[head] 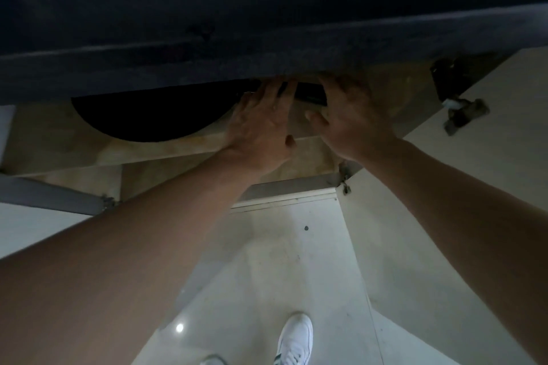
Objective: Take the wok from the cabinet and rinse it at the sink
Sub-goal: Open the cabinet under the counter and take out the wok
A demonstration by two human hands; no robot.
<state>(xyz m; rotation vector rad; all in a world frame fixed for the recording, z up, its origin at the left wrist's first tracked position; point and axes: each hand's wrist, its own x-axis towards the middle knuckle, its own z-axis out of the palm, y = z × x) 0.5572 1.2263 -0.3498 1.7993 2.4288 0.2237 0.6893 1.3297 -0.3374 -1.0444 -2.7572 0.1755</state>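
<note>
A black wok (148, 115) lies on the shelf of the open cabinet (74, 139), half hidden under the dark countertop edge (267, 56). Its black handle (310, 95) points right. My left hand (261, 127) lies flat with fingers spread, its fingertips touching the handle where it meets the wok. My right hand (353, 121) covers the far end of the handle, thumb below it. The fingertips of both hands vanish under the countertop edge, so any grip is hidden.
The right cabinet door (474, 187) stands swung open, with its hinges (462, 115) showing. The left door (50, 195) is also open. Pale glossy floor tiles (281, 275) lie below, and my white shoe (296, 341) stands in front of the cabinet.
</note>
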